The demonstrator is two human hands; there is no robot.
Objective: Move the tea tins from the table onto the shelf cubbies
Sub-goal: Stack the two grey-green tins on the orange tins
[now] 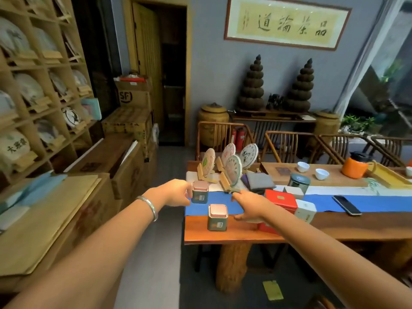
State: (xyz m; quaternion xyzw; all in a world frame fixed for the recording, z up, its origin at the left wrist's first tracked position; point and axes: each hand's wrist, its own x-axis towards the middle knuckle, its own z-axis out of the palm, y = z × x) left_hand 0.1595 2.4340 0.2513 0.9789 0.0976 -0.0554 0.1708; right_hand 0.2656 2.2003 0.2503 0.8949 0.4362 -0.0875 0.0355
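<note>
Two small green tea tins with pink lids stand near the left end of the wooden table (234, 235). My left hand (176, 192) grips the farther tin (200, 192) from its left side, on the blue runner. The nearer tin (218, 218) stands free at the table's front edge. My right hand (249, 207) hovers just right of it, fingers spread and holding nothing. A red tin (281, 200), a white tin (305, 209) and a round dark-green tin (299, 182) sit further right. The shelf cubbies (42, 90) fill the left wall.
Tea cakes on wooden stands (233, 170) stand behind the tins. A phone (346, 205), white cups (322, 174), an orange jar (355, 166) and a yellow tray (389, 176) lie further right. Cardboard and wooden boxes (107, 166) line the floor below the shelf. Chairs stand behind the table.
</note>
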